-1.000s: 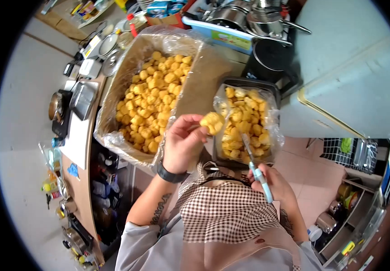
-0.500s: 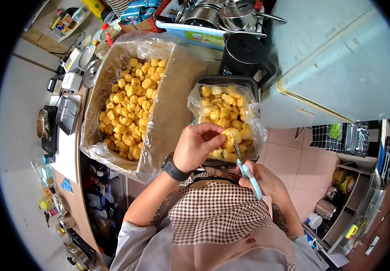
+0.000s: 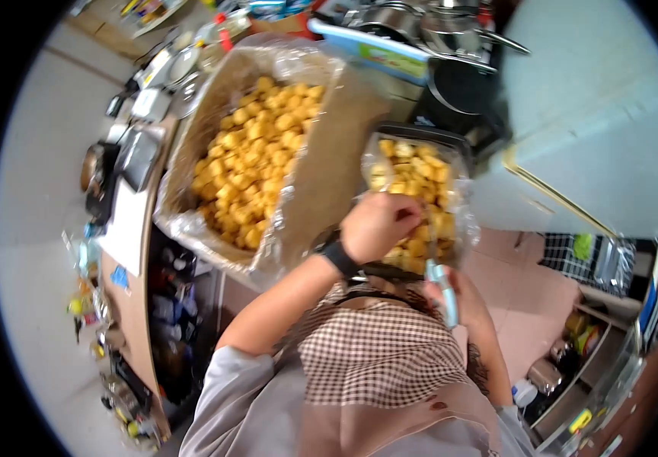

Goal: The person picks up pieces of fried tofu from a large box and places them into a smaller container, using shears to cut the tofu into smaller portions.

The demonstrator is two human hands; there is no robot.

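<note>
Blurred by motion, my left hand (image 3: 382, 225) is over the near part of a plastic-lined black tray (image 3: 428, 133) of yellow puffy balls (image 3: 420, 179). Its fingers are pinched together; what they hold, if anything, cannot be made out. My right hand (image 3: 462, 297), at the tray's near right corner, grips scissors (image 3: 442, 289) by their light blue handles. The blades point up and away from me, close to my left fingertips. To the left stands a large cardboard box (image 3: 329, 145) lined with clear plastic, holding many more yellow balls (image 3: 257, 167).
Behind the tray is a black jug (image 3: 458, 87). Pots (image 3: 397, 23) fill a blue bin (image 3: 375, 49) at the back. A pale fridge-like cabinet (image 3: 595, 137) borders the right. A cluttered counter (image 3: 127, 305) runs along the left, and a shelf with cans (image 3: 573, 350) stands lower right.
The view has shifted, so the box and tray appear farther right. The yellow ball that showed between my left fingers and the blades is no longer distinguishable. My right hand still holds the scissors.
</note>
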